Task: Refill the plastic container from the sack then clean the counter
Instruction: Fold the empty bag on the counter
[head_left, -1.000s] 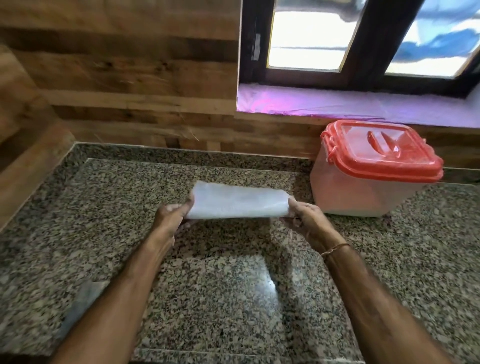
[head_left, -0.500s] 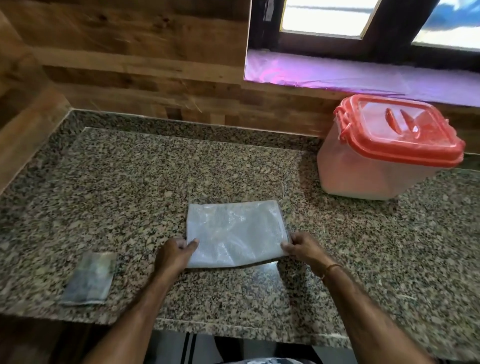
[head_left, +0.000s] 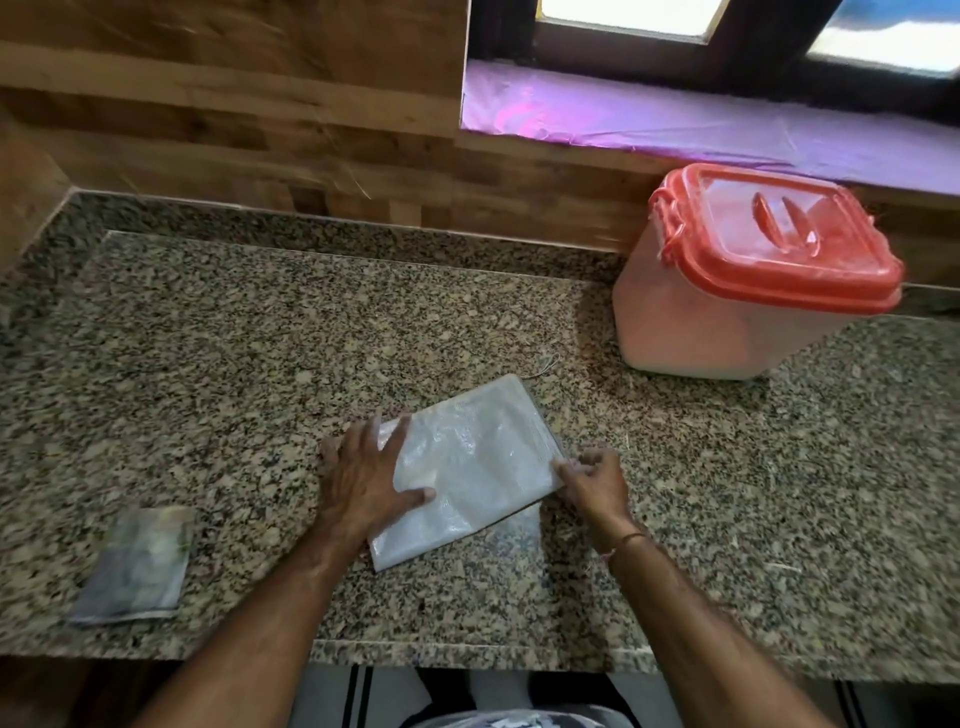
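Note:
A folded white woven sack (head_left: 470, 467) lies flat on the speckled granite counter (head_left: 260, 364), turned at an angle. My left hand (head_left: 363, 475) presses flat on the sack's left part with fingers spread. At the sack's right corner, my right hand (head_left: 592, 480) pinches the edge with curled fingers. The translucent plastic container (head_left: 727, 306) with a shut red lid (head_left: 779, 234) stands at the back right of the counter, apart from both hands.
A small folded cloth (head_left: 137, 564) lies near the counter's front left edge. A wooden wall backs the counter, with a purple-lined window sill (head_left: 675, 124) above the container. The counter's front edge runs just below my forearms.
The sack went from held up between both hands to lying flat on the counter. It has since rotated counterclockwise, and my left hand now lies flat on top of it.

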